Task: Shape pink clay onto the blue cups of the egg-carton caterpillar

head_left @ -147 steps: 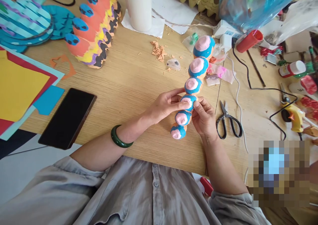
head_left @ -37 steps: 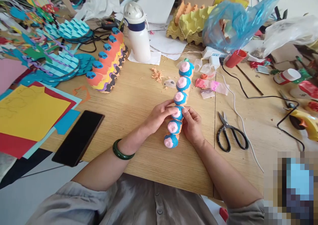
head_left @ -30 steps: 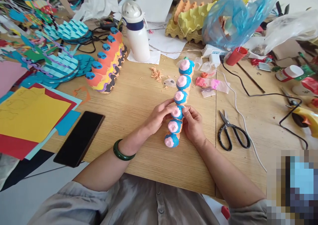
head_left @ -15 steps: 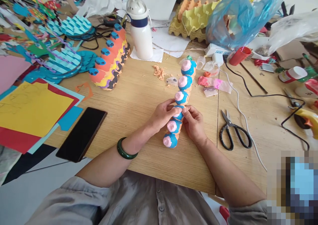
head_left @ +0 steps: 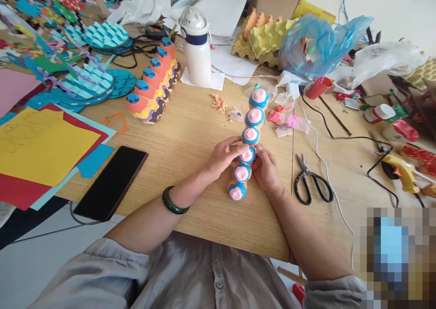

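Between my hands is a long strip cut from an egg carton [head_left: 251,135], orange underneath, with a row of blue domes each topped by a pale pink clay swirl. My left hand [head_left: 225,156] grips its left side near the middle, the thumb lying by one pink swirl. On the opposite edge my right hand [head_left: 267,168] pinches the strip, with some fingers hidden beneath it. Beyond the strip lie orange crumbs [head_left: 218,103] and small bags of pink clay [head_left: 289,119].
Black-handled scissors [head_left: 309,179] lie to the right, a phone [head_left: 111,181] to the left. Farther back stand a painted orange egg-carton strip [head_left: 153,84], a white bottle [head_left: 196,50] and yellow egg trays [head_left: 269,36]. Coloured paper [head_left: 44,141] is stacked at left; cables cross the right side.
The strip has rolled in my hands, so its pink tops now face up toward me more squarely and less orange side shows. Both hands keep their hold; the view has shifted slightly.
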`<action>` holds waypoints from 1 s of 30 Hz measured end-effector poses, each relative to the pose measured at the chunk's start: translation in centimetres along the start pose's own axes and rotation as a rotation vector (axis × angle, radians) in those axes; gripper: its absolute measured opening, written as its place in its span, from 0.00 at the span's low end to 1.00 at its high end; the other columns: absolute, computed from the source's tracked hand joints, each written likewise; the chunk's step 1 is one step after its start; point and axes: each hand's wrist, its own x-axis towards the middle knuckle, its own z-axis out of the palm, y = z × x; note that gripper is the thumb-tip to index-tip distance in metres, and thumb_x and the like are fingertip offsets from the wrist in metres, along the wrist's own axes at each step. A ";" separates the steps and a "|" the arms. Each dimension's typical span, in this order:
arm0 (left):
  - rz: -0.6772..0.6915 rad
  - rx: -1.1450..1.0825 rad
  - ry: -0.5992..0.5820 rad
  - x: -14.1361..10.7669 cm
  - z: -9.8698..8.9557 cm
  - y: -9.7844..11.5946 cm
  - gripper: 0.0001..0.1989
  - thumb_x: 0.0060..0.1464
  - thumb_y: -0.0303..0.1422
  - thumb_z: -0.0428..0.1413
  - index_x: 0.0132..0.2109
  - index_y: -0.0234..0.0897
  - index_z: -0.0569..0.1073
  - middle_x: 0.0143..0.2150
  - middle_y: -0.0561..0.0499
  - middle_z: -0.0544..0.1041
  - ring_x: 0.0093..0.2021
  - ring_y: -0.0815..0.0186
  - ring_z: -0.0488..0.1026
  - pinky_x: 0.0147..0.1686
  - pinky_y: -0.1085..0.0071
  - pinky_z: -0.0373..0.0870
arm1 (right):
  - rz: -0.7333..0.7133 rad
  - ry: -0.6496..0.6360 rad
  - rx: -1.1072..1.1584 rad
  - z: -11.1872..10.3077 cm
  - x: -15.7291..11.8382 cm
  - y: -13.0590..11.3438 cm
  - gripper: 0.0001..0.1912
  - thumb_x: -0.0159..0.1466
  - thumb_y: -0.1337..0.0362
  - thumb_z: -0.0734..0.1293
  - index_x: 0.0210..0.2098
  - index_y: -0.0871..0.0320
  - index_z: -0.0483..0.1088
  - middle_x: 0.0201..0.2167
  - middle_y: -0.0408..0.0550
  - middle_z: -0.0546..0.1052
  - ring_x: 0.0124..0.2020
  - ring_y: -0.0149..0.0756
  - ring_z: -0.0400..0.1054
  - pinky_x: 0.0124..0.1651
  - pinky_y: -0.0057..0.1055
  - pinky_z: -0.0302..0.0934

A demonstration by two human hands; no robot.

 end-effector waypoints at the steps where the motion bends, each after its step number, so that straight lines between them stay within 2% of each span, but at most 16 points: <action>1: 0.018 0.018 -0.011 -0.1 0.0 0.0 0.32 0.48 0.49 0.72 0.53 0.33 0.79 0.41 0.47 0.85 0.43 0.60 0.81 0.42 0.68 0.76 | 0.023 0.001 -0.007 0.0 -0.1 -0.2 0.21 0.56 0.43 0.81 0.34 0.52 0.77 0.29 0.38 0.79 0.30 0.32 0.72 0.34 0.30 0.70; 6: 0.058 0.106 -0.089 -0.6 0.3 -0.2 0.30 0.50 0.52 0.70 0.51 0.34 0.78 0.32 0.52 0.82 0.34 0.65 0.77 0.38 0.70 0.73 | 0.064 0.044 0.010 -0.8 -1.2 -0.9 0.20 0.57 0.45 0.81 0.37 0.52 0.80 0.35 0.40 0.84 0.34 0.33 0.75 0.35 0.29 0.72; 9: 0.063 0.160 -0.137 -0.9 0.3 -0.1 0.32 0.51 0.53 0.70 0.52 0.34 0.77 0.27 0.55 0.77 0.30 0.68 0.73 0.33 0.72 0.68 | 0.010 0.061 0.046 -1.1 -1.9 -0.6 0.19 0.56 0.46 0.82 0.37 0.51 0.81 0.35 0.40 0.84 0.34 0.33 0.76 0.36 0.29 0.72; 12: 0.133 0.255 -0.159 -1.3 0.2 0.3 0.32 0.54 0.53 0.68 0.55 0.33 0.79 0.24 0.59 0.71 0.27 0.70 0.68 0.31 0.72 0.64 | -0.055 0.070 0.056 -1.2 -2.4 -0.1 0.19 0.57 0.45 0.82 0.40 0.49 0.83 0.38 0.40 0.86 0.37 0.35 0.77 0.39 0.31 0.73; 13: 0.158 0.296 -0.162 -1.4 0.1 0.5 0.31 0.55 0.52 0.67 0.57 0.33 0.80 0.24 0.59 0.70 0.27 0.70 0.68 0.32 0.72 0.65 | -0.059 0.062 0.050 -1.3 -2.5 0.0 0.19 0.58 0.44 0.81 0.41 0.48 0.83 0.39 0.41 0.86 0.37 0.36 0.77 0.40 0.33 0.73; 16: 0.204 0.431 -0.150 -1.7 0.0 1.1 0.30 0.57 0.51 0.67 0.59 0.35 0.81 0.29 0.55 0.77 0.33 0.67 0.75 0.39 0.70 0.72 | -0.053 0.030 0.029 -1.3 -2.6 0.1 0.19 0.60 0.44 0.80 0.41 0.49 0.83 0.40 0.42 0.86 0.39 0.38 0.78 0.45 0.38 0.74; 18: 0.237 0.477 -0.061 -1.8 -0.1 1.2 0.27 0.58 0.50 0.66 0.56 0.36 0.84 0.38 0.49 0.82 0.41 0.63 0.79 0.46 0.67 0.74 | -0.065 0.041 0.032 -1.4 -2.6 0.0 0.17 0.59 0.45 0.80 0.40 0.48 0.83 0.40 0.42 0.86 0.39 0.38 0.78 0.46 0.38 0.74; 20: 0.213 0.396 -0.008 -1.7 0.0 1.0 0.26 0.60 0.52 0.65 0.54 0.36 0.84 0.50 0.43 0.85 0.51 0.59 0.81 0.54 0.64 0.75 | -0.066 0.067 0.040 -1.4 -2.6 -0.1 0.16 0.58 0.46 0.81 0.38 0.48 0.82 0.38 0.40 0.85 0.36 0.37 0.76 0.42 0.36 0.72; 23: 0.087 0.083 -0.104 -1.3 0.1 0.4 0.30 0.61 0.53 0.65 0.59 0.35 0.83 0.64 0.41 0.82 0.64 0.52 0.78 0.64 0.59 0.73 | -0.022 0.078 0.035 -1.5 -2.7 -0.4 0.15 0.56 0.49 0.83 0.35 0.49 0.83 0.31 0.38 0.82 0.30 0.32 0.71 0.36 0.31 0.68; 25: 0.020 -0.121 -0.179 -1.1 0.2 0.0 0.30 0.60 0.50 0.66 0.61 0.36 0.82 0.65 0.41 0.81 0.68 0.48 0.76 0.67 0.57 0.71 | 0.000 0.068 0.054 -1.6 -2.7 -0.6 0.15 0.55 0.50 0.84 0.34 0.50 0.83 0.29 0.38 0.81 0.28 0.30 0.69 0.34 0.29 0.67; 27: -0.019 -0.245 -0.200 -1.0 0.4 -0.4 0.27 0.59 0.46 0.67 0.60 0.36 0.82 0.65 0.42 0.82 0.68 0.47 0.75 0.66 0.56 0.71 | 0.016 0.047 0.067 -1.7 -2.6 -0.9 0.15 0.55 0.51 0.84 0.33 0.50 0.83 0.30 0.38 0.81 0.29 0.29 0.69 0.34 0.28 0.68; 30: -0.019 -0.244 -0.187 -1.2 0.6 -0.6 0.26 0.57 0.43 0.69 0.61 0.39 0.82 0.63 0.44 0.83 0.67 0.51 0.76 0.65 0.60 0.72 | 0.040 0.030 0.061 -1.7 -2.7 -1.3 0.16 0.54 0.50 0.85 0.34 0.50 0.84 0.31 0.39 0.83 0.31 0.30 0.72 0.36 0.28 0.70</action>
